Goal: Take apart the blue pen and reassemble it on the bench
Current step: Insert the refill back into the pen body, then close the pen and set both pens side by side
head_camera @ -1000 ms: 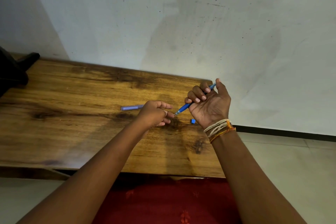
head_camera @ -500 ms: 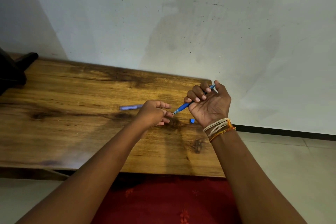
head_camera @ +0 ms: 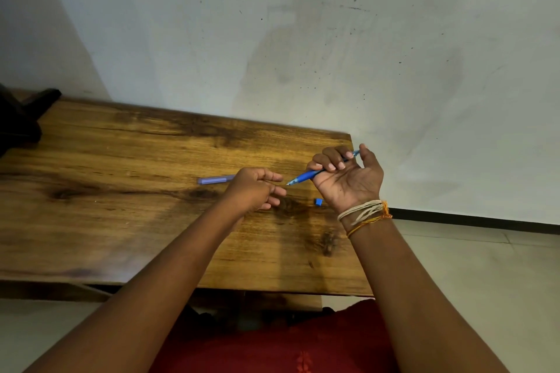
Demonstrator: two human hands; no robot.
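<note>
Wooden bench fronts a white wall. Your right hand grips the blue pen, tip toward 8 o'clock. Your left hand hangs loosely curled, holding nothing visible; pale cap lies at its 10 o'clock.

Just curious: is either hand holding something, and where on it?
The right hand grips the blue pen around its middle; the left hand seems empty.

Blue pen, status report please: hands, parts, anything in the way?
Right hand gripping blue pen, tip toward left hand. Pale cap and small blue piece loose on bench. Nothing blocking.
</note>
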